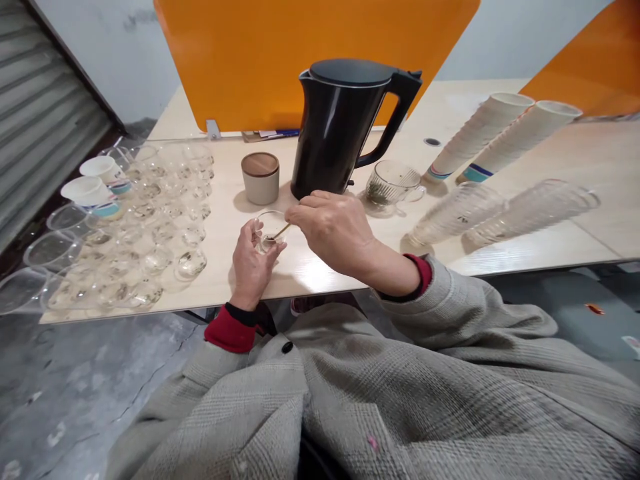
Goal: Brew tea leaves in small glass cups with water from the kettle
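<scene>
My left hand [253, 261] is wrapped round a small clear cup [270, 227] that stands on the wooden table [310, 267]. My right hand [333, 228] pinches a thin spoon [279, 233] whose tip dips into that cup with something dark on it. Just behind the cup stand a beige jar with a wooden lid [261, 177] and a black electric kettle [345, 123]. A glass mug [393, 183] with dark leaves at its bottom sits to the right of the kettle.
Several clear cups [150, 220] stand in rows on the left, with two paper cups [97, 183] among them. Stacks of paper cups [493, 137] and clear plastic cups [500, 213] lie on the right. An orange divider [250, 60] stands behind.
</scene>
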The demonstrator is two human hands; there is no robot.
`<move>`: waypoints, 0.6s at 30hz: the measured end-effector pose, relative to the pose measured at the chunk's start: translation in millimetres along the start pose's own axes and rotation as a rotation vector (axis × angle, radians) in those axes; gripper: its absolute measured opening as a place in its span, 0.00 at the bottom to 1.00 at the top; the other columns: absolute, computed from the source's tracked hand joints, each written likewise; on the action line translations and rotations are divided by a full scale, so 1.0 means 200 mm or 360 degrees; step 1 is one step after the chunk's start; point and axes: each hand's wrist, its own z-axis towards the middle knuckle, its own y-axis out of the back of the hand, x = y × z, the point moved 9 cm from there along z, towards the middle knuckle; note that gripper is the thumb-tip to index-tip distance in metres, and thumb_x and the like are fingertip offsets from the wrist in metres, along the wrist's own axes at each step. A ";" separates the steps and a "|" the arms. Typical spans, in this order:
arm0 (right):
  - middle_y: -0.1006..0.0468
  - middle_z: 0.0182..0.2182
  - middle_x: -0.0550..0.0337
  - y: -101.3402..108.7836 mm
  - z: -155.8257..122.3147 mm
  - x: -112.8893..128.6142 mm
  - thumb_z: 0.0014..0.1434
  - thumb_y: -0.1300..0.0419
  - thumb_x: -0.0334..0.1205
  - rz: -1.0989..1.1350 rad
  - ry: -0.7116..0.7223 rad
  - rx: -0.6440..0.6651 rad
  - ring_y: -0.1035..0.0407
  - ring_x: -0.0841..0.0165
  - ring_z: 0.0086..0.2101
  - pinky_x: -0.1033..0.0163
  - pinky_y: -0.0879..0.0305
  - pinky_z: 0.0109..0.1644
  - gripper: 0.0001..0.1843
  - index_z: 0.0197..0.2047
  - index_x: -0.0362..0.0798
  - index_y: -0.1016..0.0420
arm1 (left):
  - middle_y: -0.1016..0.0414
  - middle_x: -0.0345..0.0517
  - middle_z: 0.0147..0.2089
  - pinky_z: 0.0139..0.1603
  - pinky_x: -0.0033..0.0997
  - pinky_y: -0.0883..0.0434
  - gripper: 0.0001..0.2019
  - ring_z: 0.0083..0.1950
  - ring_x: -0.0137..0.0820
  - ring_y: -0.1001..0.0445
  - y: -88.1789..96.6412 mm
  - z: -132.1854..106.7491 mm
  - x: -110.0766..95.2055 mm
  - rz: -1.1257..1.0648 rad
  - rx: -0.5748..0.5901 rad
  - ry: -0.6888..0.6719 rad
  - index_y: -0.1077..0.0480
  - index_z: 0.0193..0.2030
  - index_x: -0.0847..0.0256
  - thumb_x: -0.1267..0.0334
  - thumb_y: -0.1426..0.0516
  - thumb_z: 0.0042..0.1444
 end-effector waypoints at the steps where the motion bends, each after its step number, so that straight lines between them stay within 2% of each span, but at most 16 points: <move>1: 0.18 0.35 0.53 0.00 0.01 0.00 0.71 0.48 0.26 -0.0001 -0.0022 -0.0006 0.32 0.64 0.37 0.58 0.50 0.36 0.19 0.40 0.45 0.16 | 0.21 0.54 0.65 0.67 0.52 0.24 0.35 0.62 0.43 0.20 0.00 0.00 0.00 -0.0009 0.0001 0.0000 0.33 0.62 0.54 0.45 0.27 0.53; 4: 0.17 0.34 0.52 0.00 0.01 -0.01 0.71 0.48 0.25 -0.0012 -0.0081 -0.0023 0.32 0.64 0.37 0.58 0.51 0.36 0.19 0.39 0.45 0.16 | 0.21 0.54 0.65 0.67 0.53 0.24 0.36 0.61 0.43 0.19 0.00 0.00 0.00 -0.0013 0.0003 0.0010 0.33 0.62 0.53 0.42 0.28 0.53; 10: 0.18 0.32 0.53 0.00 -0.01 -0.02 0.70 0.47 0.26 0.0028 -0.0068 -0.0128 0.33 0.63 0.35 0.57 0.50 0.35 0.18 0.37 0.47 0.16 | 0.22 0.54 0.66 0.68 0.52 0.24 0.35 0.63 0.43 0.20 0.00 0.00 0.00 0.0045 0.0015 0.0011 0.34 0.63 0.52 0.43 0.28 0.55; 18: 0.17 0.33 0.53 -0.02 -0.05 -0.04 0.69 0.46 0.27 0.0135 -0.0117 -0.0212 0.30 0.63 0.36 0.58 0.44 0.36 0.17 0.36 0.48 0.17 | 0.21 0.52 0.65 0.67 0.50 0.23 0.33 0.61 0.42 0.19 0.00 -0.01 0.00 0.0011 -0.0029 0.0064 0.33 0.62 0.53 0.55 0.26 0.53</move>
